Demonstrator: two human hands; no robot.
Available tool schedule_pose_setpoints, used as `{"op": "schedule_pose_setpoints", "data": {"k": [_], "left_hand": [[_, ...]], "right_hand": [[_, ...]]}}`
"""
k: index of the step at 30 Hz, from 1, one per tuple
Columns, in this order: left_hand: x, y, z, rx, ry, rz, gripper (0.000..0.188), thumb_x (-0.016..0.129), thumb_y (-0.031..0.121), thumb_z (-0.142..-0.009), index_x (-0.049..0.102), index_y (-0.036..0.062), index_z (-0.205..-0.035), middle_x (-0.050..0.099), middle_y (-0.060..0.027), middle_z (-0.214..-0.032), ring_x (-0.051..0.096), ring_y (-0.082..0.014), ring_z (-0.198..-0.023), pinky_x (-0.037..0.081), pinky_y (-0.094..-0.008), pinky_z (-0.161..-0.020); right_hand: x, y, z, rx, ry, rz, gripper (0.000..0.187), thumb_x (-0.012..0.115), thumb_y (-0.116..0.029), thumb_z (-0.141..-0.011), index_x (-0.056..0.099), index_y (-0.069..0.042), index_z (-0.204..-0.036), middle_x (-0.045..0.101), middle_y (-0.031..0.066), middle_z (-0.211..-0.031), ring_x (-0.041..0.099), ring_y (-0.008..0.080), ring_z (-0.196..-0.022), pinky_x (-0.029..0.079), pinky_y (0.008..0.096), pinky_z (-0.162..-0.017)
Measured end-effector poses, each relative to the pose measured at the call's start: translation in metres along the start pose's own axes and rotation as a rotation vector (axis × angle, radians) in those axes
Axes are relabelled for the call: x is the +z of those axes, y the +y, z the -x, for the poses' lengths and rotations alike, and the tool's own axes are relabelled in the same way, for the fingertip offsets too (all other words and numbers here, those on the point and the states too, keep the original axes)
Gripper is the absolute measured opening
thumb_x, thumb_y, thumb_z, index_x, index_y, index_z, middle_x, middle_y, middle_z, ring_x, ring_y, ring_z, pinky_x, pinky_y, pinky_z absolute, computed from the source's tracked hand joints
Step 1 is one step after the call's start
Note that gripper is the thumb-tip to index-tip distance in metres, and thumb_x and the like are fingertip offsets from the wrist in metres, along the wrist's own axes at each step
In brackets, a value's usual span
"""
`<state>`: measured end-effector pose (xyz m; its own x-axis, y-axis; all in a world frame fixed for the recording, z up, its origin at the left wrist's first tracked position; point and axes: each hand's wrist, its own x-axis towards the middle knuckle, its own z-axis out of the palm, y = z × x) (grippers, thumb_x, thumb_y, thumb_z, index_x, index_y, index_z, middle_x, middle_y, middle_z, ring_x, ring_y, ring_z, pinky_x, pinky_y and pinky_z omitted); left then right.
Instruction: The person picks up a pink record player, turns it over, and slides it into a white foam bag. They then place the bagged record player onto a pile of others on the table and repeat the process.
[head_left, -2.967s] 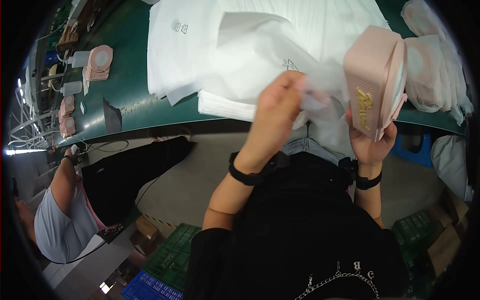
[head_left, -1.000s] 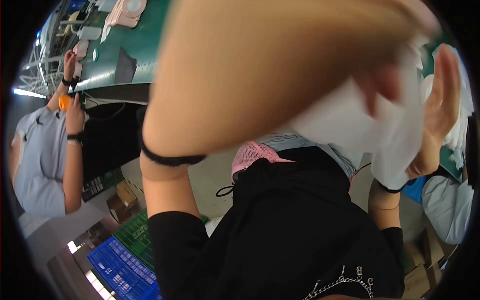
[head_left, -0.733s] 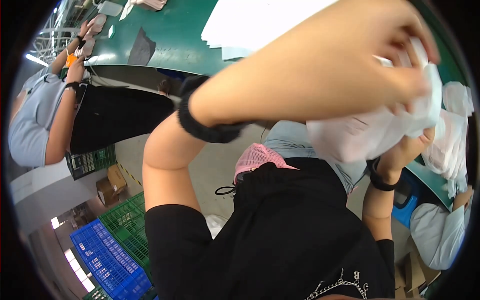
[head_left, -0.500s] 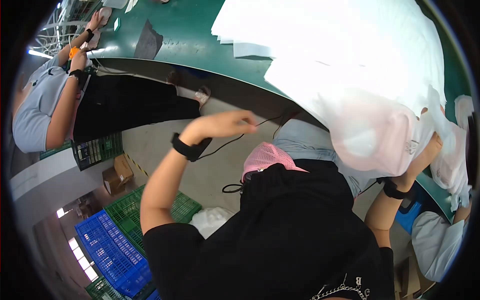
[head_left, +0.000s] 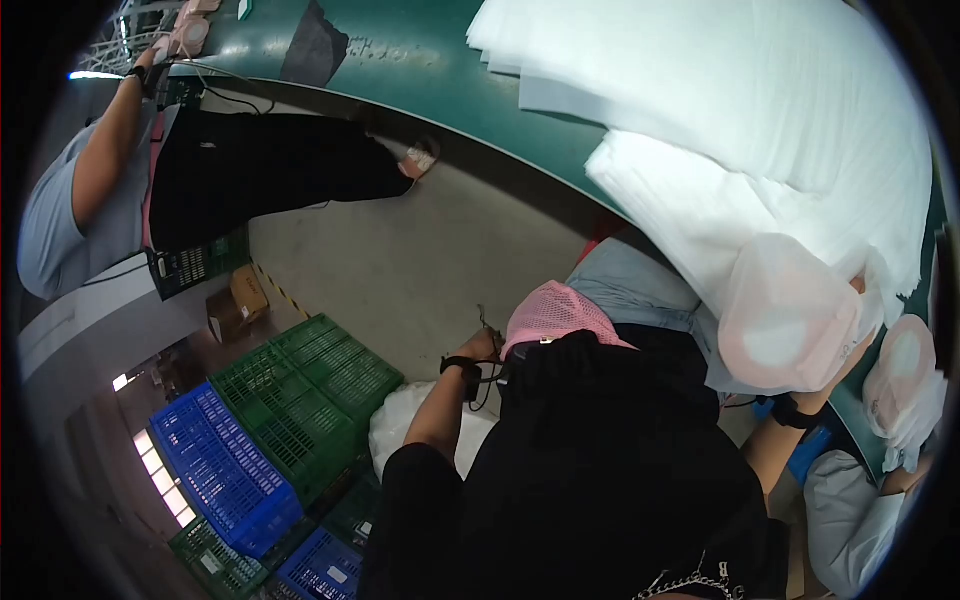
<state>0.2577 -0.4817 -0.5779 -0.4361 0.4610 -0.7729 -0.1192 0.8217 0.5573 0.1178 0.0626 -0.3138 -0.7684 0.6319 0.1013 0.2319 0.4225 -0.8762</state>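
Note:
At the right, a translucent plastic bag [head_left: 850,345] surrounds a pale pink, rounded item [head_left: 775,310] with a whitish middle. My right hand [head_left: 858,300] is closed on the bag's far side, its fingers largely covered by plastic. The bag hangs over the table's near edge, against the stack of white sheets or bags [head_left: 720,90]. Down by my waist, my left hand [head_left: 482,346] is beside a pink mesh cap or pouch [head_left: 560,315] and a thin dark cord. Its fingers look curled, but whatever they grip is too small to make out. Dark bands circle both wrists.
The green table [head_left: 430,60] curves across the top, with a dark grey scrap [head_left: 315,45] on it. Another bagged pink item [head_left: 900,375] lies at the far right. Green crates [head_left: 300,400] and blue crates [head_left: 225,460] stand lower left. Co-workers are at left and right.
My left hand has dropped from in front of the table to my waist by the pink mesh. The bagged pink item stays in my right hand, and the view has shifted.

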Motion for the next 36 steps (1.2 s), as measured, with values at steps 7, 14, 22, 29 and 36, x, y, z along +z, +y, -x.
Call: {"op": "schedule_pose_setpoints", "data": {"k": [7,14,22,29,36], "left_hand": [[-0.106,0.068,-0.033,-0.298,0.268,0.404,0.022,0.046,0.010,-0.084,0.057,-0.0017,-0.100,0.061,-0.0143,-0.079,0.059,-0.0186,-0.068,0.048,-0.0310,-0.063],[-0.141,0.042,-0.036,-0.320,0.614,1.243,0.017,0.041,0.009,-0.088,0.051,0.0020,-0.101,0.060,-0.0082,-0.078,0.055,-0.0180,-0.060,0.045,-0.0290,-0.052],[-0.093,0.077,-0.031,-0.404,-0.075,0.360,0.063,0.055,0.055,-0.079,0.051,0.0032,-0.114,0.063,-0.0116,-0.095,0.061,-0.0192,-0.072,0.048,-0.0317,-0.062],[-0.051,0.110,-0.014,-0.234,0.140,0.320,0.041,0.063,0.031,-0.081,0.057,0.0027,-0.109,0.062,-0.0071,-0.095,0.058,-0.0153,-0.077,0.047,-0.0303,-0.067],[-0.149,0.081,-0.004,-0.234,0.471,1.432,0.016,0.047,0.006,-0.087,0.055,-0.0030,-0.098,0.057,-0.0071,-0.079,0.055,-0.0178,-0.070,0.046,-0.0319,-0.069]], "right_hand": [[0.007,0.041,0.005,0.108,0.169,-0.375,0.023,0.055,-0.011,-0.088,0.056,0.005,-0.104,0.061,0.0096,-0.101,0.059,0.0152,-0.081,0.048,0.0272,-0.070],[-0.007,0.043,-0.016,0.072,0.027,-0.212,0.024,0.058,-0.009,-0.084,0.056,0.006,-0.103,0.061,0.0094,-0.101,0.056,0.0162,-0.080,0.045,0.0273,-0.074],[0.019,-0.024,-0.017,-0.042,0.146,-0.285,0.018,0.051,-0.007,-0.087,0.059,0.001,-0.101,0.060,0.0020,-0.087,0.054,0.0087,-0.076,0.042,0.0208,-0.070],[-0.001,-0.014,-0.009,0.017,0.020,-0.374,0.018,0.056,0.001,-0.080,0.060,0.000,-0.098,0.059,-0.0002,-0.089,0.053,0.0069,-0.079,0.041,0.0191,-0.071],[-0.002,-0.018,-0.002,0.034,-0.053,-0.497,0.021,0.059,0.002,-0.076,0.060,-0.001,-0.096,0.058,-0.0013,-0.087,0.052,0.0052,-0.076,0.040,0.0178,-0.070]]}}
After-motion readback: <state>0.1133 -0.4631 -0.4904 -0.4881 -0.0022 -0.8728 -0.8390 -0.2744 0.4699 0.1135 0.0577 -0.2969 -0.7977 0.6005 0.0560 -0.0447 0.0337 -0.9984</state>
